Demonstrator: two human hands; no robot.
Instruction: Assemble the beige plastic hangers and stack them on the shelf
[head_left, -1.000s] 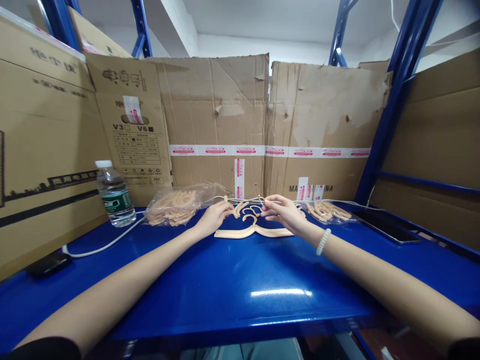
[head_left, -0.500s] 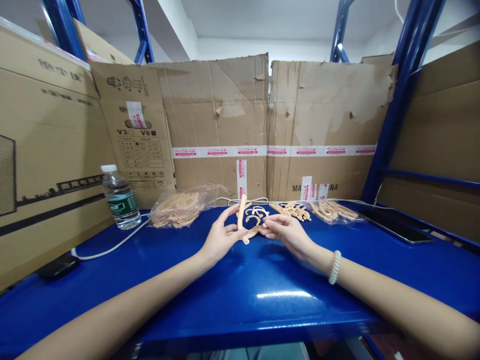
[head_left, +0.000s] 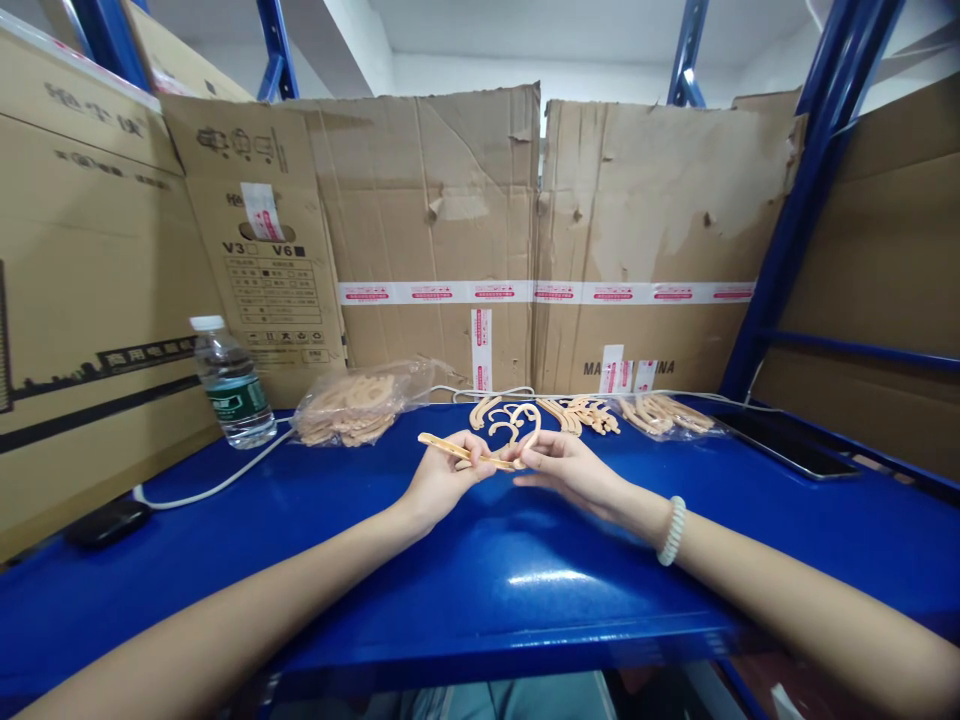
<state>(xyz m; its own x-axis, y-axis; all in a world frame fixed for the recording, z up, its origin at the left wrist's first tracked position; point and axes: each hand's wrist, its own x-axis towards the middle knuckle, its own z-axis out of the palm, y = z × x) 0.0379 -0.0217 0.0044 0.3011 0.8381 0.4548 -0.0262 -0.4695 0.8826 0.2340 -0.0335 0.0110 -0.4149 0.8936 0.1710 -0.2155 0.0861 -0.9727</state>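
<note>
Centrally, left hand (head_left: 441,482) pinching strip (head_left: 459,452), bag (head_left: 409,385) holding pieces (head_left: 351,408)

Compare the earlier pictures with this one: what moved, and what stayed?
The left hand and right hand drew back from the loose pieces toward the person, lifting a tan strip off the blue shelf. It stood upright in the left hand; now both hold it nearly level. The water bottle, bagged pieces and cardboard boxes stayed put.
</note>
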